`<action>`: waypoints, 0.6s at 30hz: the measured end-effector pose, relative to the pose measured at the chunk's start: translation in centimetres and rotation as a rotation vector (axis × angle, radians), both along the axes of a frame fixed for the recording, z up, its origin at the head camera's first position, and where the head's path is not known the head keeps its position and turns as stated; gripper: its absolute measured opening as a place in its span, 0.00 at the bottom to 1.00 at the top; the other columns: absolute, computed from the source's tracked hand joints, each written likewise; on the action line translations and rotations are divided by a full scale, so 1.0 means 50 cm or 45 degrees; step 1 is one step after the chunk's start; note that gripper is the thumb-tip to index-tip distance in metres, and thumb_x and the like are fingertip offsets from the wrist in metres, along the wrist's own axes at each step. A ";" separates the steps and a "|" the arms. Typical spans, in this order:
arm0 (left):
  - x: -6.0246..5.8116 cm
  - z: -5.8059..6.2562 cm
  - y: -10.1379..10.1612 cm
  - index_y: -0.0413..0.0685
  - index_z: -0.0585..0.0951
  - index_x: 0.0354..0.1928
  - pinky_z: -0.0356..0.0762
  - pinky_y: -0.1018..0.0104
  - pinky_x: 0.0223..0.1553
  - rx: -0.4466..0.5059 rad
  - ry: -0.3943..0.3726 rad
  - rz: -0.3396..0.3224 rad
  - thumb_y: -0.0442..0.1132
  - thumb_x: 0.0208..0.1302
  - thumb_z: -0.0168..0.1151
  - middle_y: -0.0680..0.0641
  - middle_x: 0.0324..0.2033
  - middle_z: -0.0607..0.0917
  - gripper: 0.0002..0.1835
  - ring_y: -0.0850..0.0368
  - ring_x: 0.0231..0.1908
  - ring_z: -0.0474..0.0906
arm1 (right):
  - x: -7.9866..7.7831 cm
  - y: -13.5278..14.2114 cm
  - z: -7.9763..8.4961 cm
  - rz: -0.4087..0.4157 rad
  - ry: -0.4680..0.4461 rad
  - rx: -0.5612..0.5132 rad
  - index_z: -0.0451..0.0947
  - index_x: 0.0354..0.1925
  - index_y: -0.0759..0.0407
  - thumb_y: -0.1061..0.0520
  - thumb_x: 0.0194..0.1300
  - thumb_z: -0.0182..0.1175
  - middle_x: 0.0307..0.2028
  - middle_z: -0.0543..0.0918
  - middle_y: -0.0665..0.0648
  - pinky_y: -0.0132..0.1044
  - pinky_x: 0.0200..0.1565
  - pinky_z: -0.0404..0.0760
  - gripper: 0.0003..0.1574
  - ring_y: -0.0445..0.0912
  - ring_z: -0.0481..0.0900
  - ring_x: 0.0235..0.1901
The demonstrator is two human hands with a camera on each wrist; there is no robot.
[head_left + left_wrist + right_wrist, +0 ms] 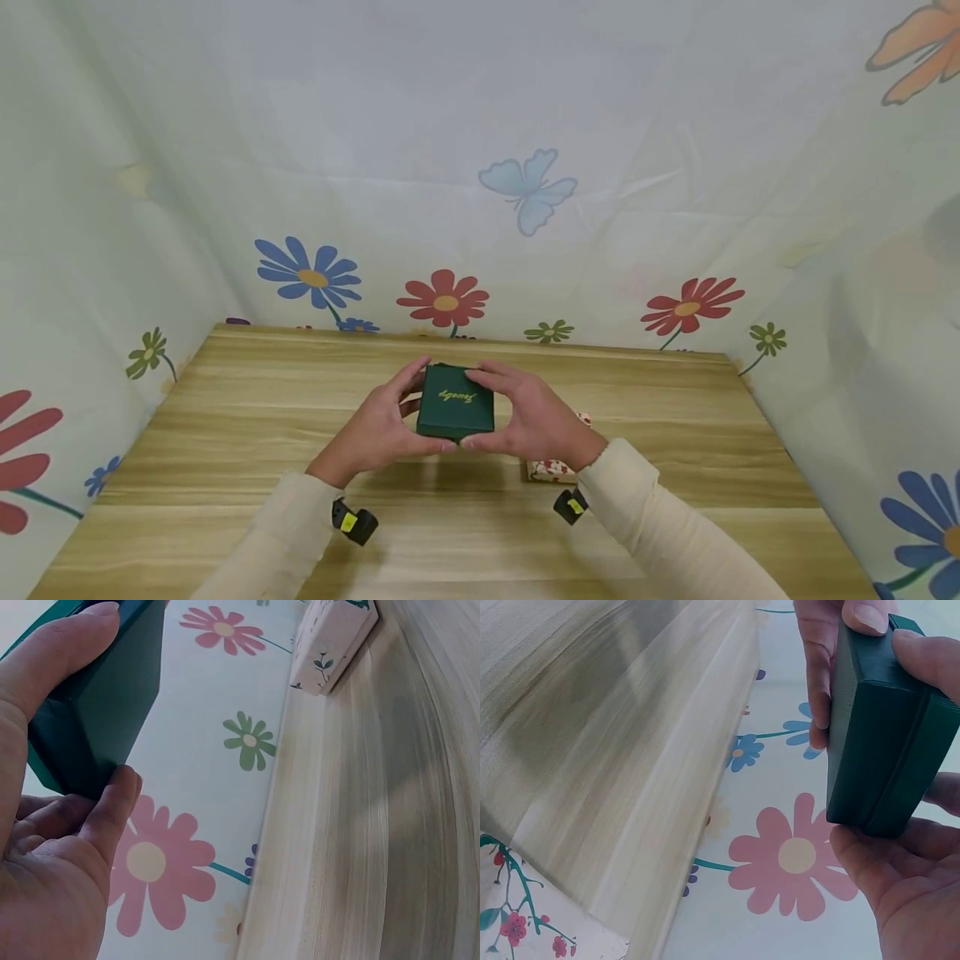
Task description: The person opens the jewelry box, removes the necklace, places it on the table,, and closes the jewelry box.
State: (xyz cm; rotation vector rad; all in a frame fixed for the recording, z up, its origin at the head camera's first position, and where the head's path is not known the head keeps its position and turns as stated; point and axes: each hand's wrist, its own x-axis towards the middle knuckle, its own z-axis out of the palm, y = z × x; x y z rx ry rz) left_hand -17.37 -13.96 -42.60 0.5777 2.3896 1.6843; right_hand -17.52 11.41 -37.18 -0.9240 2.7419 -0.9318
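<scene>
A dark green jewelry box (456,404) with gold lettering on top is held up above the table between both hands. My left hand (378,427) grips its left side, the thumb along the near edge and the fingers at the far side. On the opposite side my right hand (534,417) grips it too, thumb at the near edge, a finger over the top's far corner. The right wrist view shows the green box (881,727) with a seam running round its side. From the left wrist, the thumb lies on one face of the box (112,697) and fingertips press its lower edge.
A flower-patterned box (551,471) lies on the wooden table (247,433), partly hidden behind my right hand and wrist. White cloth (375,108) printed with flowers and a butterfly rises beyond the table's back and side edges.
</scene>
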 end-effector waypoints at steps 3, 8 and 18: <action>-0.001 -0.001 0.000 0.48 0.52 0.83 0.71 0.43 0.71 0.005 0.001 -0.004 0.46 0.51 0.85 0.39 0.73 0.71 0.64 0.37 0.71 0.71 | 0.001 0.001 0.003 -0.009 -0.010 0.000 0.70 0.75 0.52 0.40 0.57 0.79 0.77 0.68 0.61 0.56 0.68 0.78 0.54 0.60 0.70 0.74; -0.001 -0.001 -0.001 0.49 0.53 0.83 0.72 0.45 0.71 0.016 0.005 -0.012 0.46 0.50 0.85 0.41 0.73 0.72 0.64 0.40 0.71 0.71 | 0.000 0.000 0.005 -0.011 -0.007 0.001 0.70 0.75 0.53 0.40 0.57 0.79 0.77 0.68 0.62 0.57 0.68 0.78 0.54 0.60 0.70 0.74; 0.002 -0.003 -0.007 0.44 0.56 0.82 0.71 0.46 0.71 0.026 0.043 -0.018 0.46 0.51 0.85 0.43 0.73 0.73 0.61 0.43 0.73 0.70 | -0.001 -0.002 0.010 0.000 0.005 -0.013 0.71 0.75 0.54 0.41 0.56 0.79 0.76 0.69 0.63 0.56 0.68 0.78 0.53 0.60 0.71 0.74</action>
